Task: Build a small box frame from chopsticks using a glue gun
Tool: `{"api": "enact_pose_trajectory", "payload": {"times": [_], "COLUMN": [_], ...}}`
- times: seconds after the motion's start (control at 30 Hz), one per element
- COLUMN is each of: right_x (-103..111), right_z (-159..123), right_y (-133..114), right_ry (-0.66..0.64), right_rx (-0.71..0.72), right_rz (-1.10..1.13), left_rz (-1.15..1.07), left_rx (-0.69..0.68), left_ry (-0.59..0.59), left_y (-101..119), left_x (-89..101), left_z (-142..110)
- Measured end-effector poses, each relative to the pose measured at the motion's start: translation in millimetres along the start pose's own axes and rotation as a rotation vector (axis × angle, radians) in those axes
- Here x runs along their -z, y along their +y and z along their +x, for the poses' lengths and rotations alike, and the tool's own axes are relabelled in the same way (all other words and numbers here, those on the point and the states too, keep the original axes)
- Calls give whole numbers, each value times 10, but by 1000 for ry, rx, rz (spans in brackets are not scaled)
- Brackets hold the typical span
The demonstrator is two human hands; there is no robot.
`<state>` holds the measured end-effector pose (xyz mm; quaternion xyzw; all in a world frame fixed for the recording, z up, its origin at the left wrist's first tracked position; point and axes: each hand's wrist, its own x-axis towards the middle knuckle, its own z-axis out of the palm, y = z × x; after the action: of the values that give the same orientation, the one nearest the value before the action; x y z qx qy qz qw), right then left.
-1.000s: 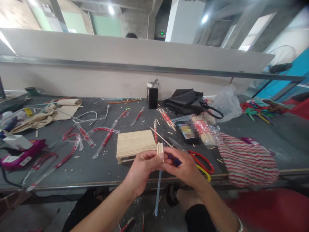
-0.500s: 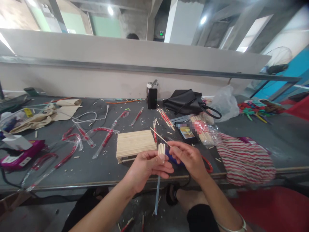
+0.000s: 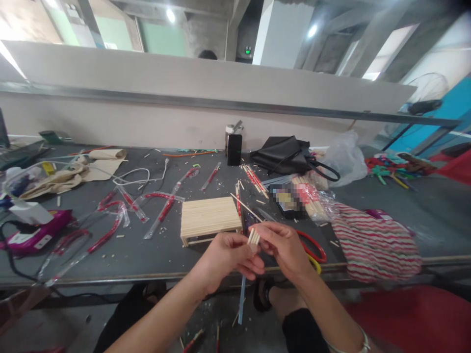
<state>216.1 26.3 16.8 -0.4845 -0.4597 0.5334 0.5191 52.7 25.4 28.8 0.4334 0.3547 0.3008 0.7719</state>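
Note:
My left hand pinches a small bundle of short wooden sticks between thumb and fingers, its lower fingers curled loosely beneath. My right hand has its thumb and fingertips closed at the right side of the same bundle. Just behind and left of the hands stands a small slatted wooden stand made of sticks side by side. A long thin stick lies on the table beyond my fingers. Below the hands, a translucent bluish stick hangs past the table edge.
Red-handled scissors lie beside my right wrist. Plastic-wrapped red packets and white cable spread leftward. Behind stand a dark upright box and black bag. Bagged sticks and striped cloth are right.
My right hand has moved down and left, its fingertips now against the stick bundle. The bundle has tilted and shifted slightly right. More of the scissors' handles shows.

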Motion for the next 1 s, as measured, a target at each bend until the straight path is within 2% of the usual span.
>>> {"api": "enact_pose_trajectory", "payload": {"times": [0.33,0.5,0.6,0.73,0.87,1.0], "right_x": [-122,41,160,147,49,26], "right_z": [-28,74,142,108,32,24], "right_y": [-9,-44,-68,-64,-47,-49], "right_ry": [104,129,157,58,-73,-73], "right_rx": [-135,-53,11,-49,-130,-127], "right_rz": [132,283,327,231,135,113], "left_rz": [-30,-51,-63,-75,-52,-57], "left_rx": [-8,30,-3,-83,-97,-77], "left_ry": [-27,-58,-36,14,-2,9], "left_y": [-5,-28,-34,-7,5,-2], "left_x": [31,-40,-58,-26,-4,-8], "left_z": [-19,-67,-91,-102,-103,-98]}}
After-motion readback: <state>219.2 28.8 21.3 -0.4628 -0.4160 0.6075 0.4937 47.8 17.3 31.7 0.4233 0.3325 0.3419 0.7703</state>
